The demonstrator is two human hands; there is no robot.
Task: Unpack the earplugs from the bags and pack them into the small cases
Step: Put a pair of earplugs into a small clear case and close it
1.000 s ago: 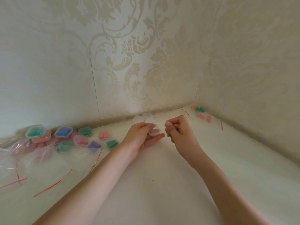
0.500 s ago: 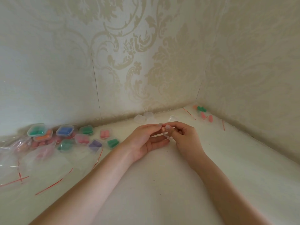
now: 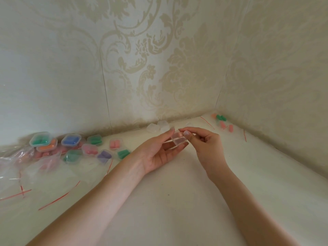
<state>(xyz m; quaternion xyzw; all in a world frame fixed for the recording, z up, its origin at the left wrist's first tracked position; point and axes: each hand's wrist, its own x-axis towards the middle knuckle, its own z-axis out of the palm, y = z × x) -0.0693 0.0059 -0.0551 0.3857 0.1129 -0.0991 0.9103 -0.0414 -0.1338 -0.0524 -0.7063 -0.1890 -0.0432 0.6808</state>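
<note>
About ten small clear plastic cases with coloured earplugs [image 3: 71, 140] lie filled left of the small clear square case [image 3: 178, 139], which the left hand [image 3: 159, 153] and right hand [image 3: 204, 142] pinch between them, while loose pink and green earplugs [image 3: 224, 121] wait at its right, so much remains.

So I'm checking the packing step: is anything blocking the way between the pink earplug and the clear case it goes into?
Nothing visible does. The left hand holds the small clear case open at its fingertips, and the right hand pinches the pink earplug right at its opening. The spare empty cases lie behind, against the wall.
</note>
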